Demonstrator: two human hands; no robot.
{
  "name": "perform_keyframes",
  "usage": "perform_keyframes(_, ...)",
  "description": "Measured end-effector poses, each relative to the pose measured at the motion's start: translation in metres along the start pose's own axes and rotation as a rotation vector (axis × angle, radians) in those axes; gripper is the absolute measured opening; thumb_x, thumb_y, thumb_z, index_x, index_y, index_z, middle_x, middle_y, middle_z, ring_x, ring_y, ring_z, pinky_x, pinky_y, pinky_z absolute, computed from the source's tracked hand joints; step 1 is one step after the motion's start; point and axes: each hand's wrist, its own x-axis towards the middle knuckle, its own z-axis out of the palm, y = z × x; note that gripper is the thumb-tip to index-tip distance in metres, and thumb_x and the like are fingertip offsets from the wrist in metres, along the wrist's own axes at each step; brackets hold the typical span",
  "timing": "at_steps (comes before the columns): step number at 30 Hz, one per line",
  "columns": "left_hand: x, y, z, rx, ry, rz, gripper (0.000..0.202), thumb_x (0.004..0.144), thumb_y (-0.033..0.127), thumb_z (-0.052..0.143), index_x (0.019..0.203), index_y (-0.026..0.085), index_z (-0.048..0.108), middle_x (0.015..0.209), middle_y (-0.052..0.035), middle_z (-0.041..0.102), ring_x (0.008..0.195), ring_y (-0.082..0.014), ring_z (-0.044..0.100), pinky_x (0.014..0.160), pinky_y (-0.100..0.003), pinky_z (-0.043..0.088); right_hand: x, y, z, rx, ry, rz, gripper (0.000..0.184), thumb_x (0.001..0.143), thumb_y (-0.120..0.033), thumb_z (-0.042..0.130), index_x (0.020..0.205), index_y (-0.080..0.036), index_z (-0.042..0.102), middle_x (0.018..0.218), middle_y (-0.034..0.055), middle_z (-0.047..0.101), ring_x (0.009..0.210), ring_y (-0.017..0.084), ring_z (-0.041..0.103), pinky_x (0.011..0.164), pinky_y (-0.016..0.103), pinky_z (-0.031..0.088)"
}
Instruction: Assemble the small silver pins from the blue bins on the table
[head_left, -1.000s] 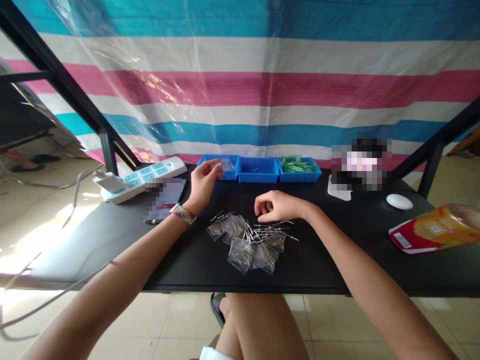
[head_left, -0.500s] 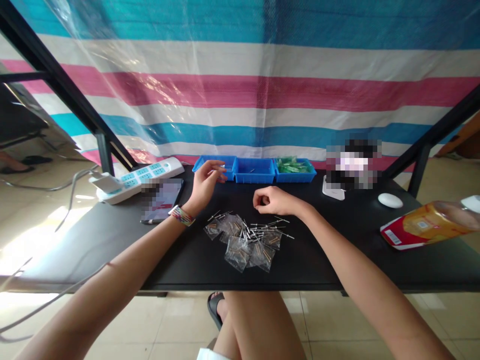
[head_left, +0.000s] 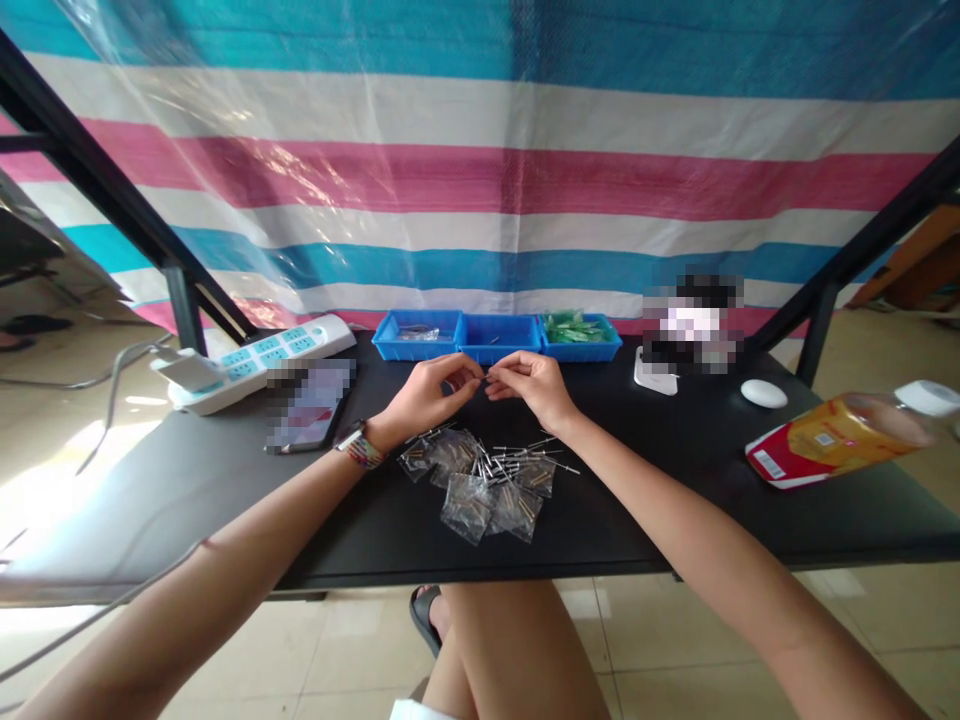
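Left hand (head_left: 437,389) and right hand (head_left: 536,385) nearly meet, fingers curled narrow — any hold too small to tell — just beyond metal pins (head_left: 495,466) on the surface (head_left: 615,525), which a low-sweeping wrist could scatter.

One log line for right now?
left hand | beside right hand | grip: unclear | blind rivets: on black table | blue bins: behind hands

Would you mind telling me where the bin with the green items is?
In the head view, that bin adjoins the middle blue bin on its right, beyond the right hand.
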Motion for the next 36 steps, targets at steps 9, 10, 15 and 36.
perform_keyframes(9,0.0022,-0.0069,0.0028,0.013,0.099,-0.104,0.033,0.105,0.046,0.059,0.086,0.02,0.068,0.076,-0.0031,0.071,0.069,-0.0174,0.066,0.066,-0.029,0.053,-0.0011,0.0022,0.002,-0.067,-0.021,-0.087,0.042,0.07,-0.048,0.094,0.087,-0.02,0.068,0.075,-0.0009,0.071,0.066,0.017,0.074,0.059,0.03,0.067)
perform_keyframes(10,0.0022,-0.0069,0.0027,0.02,0.088,-0.105,0.035,0.106,0.047,0.059,0.084,0.02,0.067,0.075,-0.0031,0.071,0.068,-0.0174,0.066,0.065,-0.029,0.053,-0.0015,0.0023,0.0018,-0.077,-0.021,-0.102,0.041,0.071,-0.048,0.093,0.087,-0.02,0.068,0.076,-0.0011,0.07,0.066,0.017,0.074,0.058,0.029,0.066)
perform_keyframes(15,0.0022,-0.0073,0.0022,0.042,0.045,-0.106,0.039,0.106,0.049,0.059,0.081,0.02,0.07,0.074,-0.0035,0.072,0.068,-0.0176,0.065,0.066,-0.029,0.051,-0.0025,0.0026,0.0012,-0.126,-0.02,-0.135,0.04,0.074,-0.051,0.09,0.085,-0.02,0.069,0.074,-0.0006,0.068,0.064,0.017,0.072,0.055,0.029,0.065)
perform_keyframes(36,0.0021,-0.0022,-0.0032,0.1,0.003,-0.075,0.043,0.109,0.046,0.052,0.082,0.019,0.07,0.076,-0.003,0.07,0.07,-0.0166,0.066,0.068,-0.028,0.048,-0.0035,-0.0054,-0.0012,-0.07,-0.029,-0.113,0.036,0.071,-0.043,0.093,0.08,-0.02,0.066,0.072,-0.0043,0.065,0.057,0.012,0.066,0.052,0.026,0.062)
